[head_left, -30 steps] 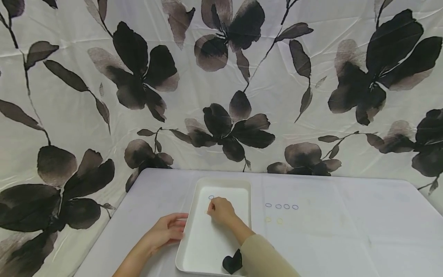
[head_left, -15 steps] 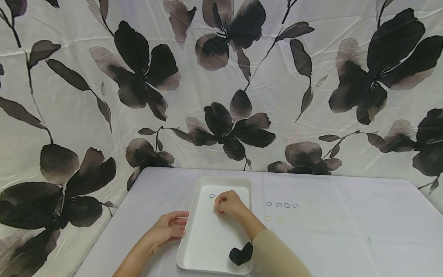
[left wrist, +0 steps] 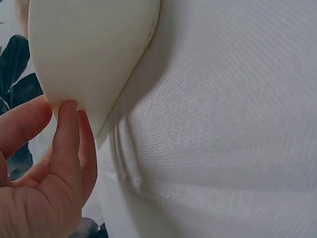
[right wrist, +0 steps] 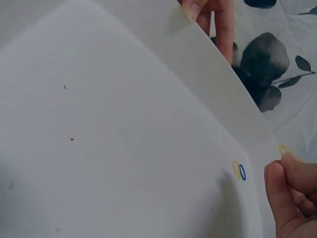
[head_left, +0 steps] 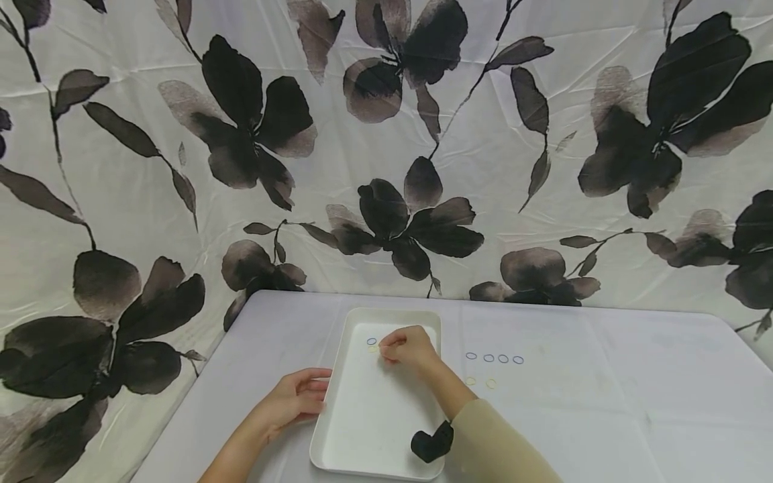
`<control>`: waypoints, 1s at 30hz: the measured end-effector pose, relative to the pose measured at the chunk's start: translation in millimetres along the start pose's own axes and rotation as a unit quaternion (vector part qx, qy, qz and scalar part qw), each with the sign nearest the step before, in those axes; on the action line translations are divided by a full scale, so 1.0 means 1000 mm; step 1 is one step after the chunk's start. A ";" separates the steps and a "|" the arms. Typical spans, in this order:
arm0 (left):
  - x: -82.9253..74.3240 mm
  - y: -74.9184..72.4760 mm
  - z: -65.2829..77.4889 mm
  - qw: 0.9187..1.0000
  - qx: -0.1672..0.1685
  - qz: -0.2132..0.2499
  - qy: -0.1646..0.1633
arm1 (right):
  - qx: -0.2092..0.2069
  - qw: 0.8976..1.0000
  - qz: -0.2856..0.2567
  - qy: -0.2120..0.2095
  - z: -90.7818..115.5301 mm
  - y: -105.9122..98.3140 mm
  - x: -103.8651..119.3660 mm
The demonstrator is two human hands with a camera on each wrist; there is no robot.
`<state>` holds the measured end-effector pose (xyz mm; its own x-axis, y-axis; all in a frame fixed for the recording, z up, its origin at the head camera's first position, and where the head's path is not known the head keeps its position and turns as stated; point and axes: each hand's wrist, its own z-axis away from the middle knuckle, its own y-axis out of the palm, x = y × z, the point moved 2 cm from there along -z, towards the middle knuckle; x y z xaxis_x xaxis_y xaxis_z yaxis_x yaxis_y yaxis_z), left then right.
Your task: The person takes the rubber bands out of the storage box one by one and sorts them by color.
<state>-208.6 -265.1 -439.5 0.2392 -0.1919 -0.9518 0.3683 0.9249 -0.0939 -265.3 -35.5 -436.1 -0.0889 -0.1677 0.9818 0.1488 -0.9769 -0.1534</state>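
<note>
A white rectangular tray [head_left: 386, 402] lies on the table. My left hand [head_left: 296, 399] is at its left side, relaxed fingers touching the outer wall, also visible in the left wrist view. Over the tray's far part, my right hand [head_left: 410, 347] pinches a small yellow ring [right wrist: 283, 149] between thumb and index finger, as the right wrist view shows. Flat on the tray floor, side by side, are a blue ring [right wrist: 242, 172] and another yellow ring [right wrist: 236, 170]. In the head view the fingertips partly cover the yellow one.
Right of the tray, a row of several blue rings [head_left: 488, 358] lies on the white tablecloth [head_left: 574, 416], with two yellow rings [head_left: 491, 384] below. A black heart-shaped piece [head_left: 431, 443] is at the right sleeve, over the tray's near corner. A floral cloth [head_left: 398, 134] hangs behind.
My right hand has shifted right and slightly away, uncovering a yellow ring beside the blue one. The black piece moved right with the sleeve. My left hand stays at the tray's side.
</note>
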 end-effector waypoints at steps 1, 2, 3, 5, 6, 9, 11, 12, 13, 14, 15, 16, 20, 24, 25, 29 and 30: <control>0.000 0.000 0.000 1.000 -0.001 0.000 -0.001 | -0.003 1.000 -0.012 -0.003 0.000 -0.001 0.001; -0.001 0.000 -0.001 1.000 -0.002 -0.001 -0.001 | -0.006 1.000 -0.021 -0.006 0.001 -0.002 0.003; -0.001 0.000 -0.001 1.000 -0.003 -0.002 -0.002 | -0.009 1.000 -0.026 -0.007 0.001 -0.003 0.005; -0.001 0.001 -0.001 1.000 -0.003 -0.003 -0.002 | -0.011 0.999 -0.035 -0.009 0.003 -0.004 0.009; -0.001 0.001 -0.001 1.000 -0.002 -0.002 -0.002 | -0.009 0.999 -0.037 -0.010 0.004 -0.005 0.010; -0.002 0.001 -0.001 1.000 0.002 -0.001 0.000 | 0.005 0.999 -0.035 -0.009 0.006 -0.008 0.014; -0.002 0.001 0.000 1.000 0.004 0.001 0.001 | 0.018 0.999 -0.030 -0.004 0.007 -0.010 0.015; -0.002 0.001 0.001 1.000 0.005 0.002 0.001 | 0.025 0.999 -0.026 -0.001 0.007 -0.011 0.015; -0.002 0.001 0.002 1.000 0.005 0.002 0.001 | 0.032 0.999 -0.022 0.001 0.007 -0.013 0.015; -0.003 0.002 0.002 1.000 0.004 0.001 0.001 | 0.038 0.999 -0.019 0.003 0.008 -0.014 0.015; -0.003 0.002 0.002 1.000 0.003 0.001 0.001 | 0.044 0.999 -0.014 0.004 0.008 -0.016 0.015; -0.003 0.002 0.003 1.000 0.000 0.000 0.000 | 0.050 0.999 -0.012 0.006 0.007 -0.017 0.015; -0.003 0.004 0.002 1.000 -0.007 -0.007 -0.001 | 0.069 0.998 0.004 0.002 0.008 -0.023 0.016; -0.001 0.004 0.001 1.000 -0.006 -0.011 -0.004 | 0.077 0.997 0.016 0.004 0.011 -0.030 0.019; -0.001 0.004 0.001 1.000 -0.006 -0.010 -0.005 | 0.079 0.997 0.021 0.005 0.012 -0.031 0.020; 0.000 0.001 0.002 1.000 -0.001 -0.003 -0.002 | 0.084 0.996 0.032 0.009 0.014 -0.041 0.026; 0.001 0.001 0.002 1.000 0.001 -0.001 -0.001 | 0.085 0.996 0.036 0.009 0.014 -0.044 0.027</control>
<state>-206.4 -264.9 -439.6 0.2400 -0.1935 -0.9513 0.3712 0.9238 -0.0943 -260.5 4.8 -400.8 -0.0890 -0.2400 0.9667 0.3202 -0.9259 -0.2004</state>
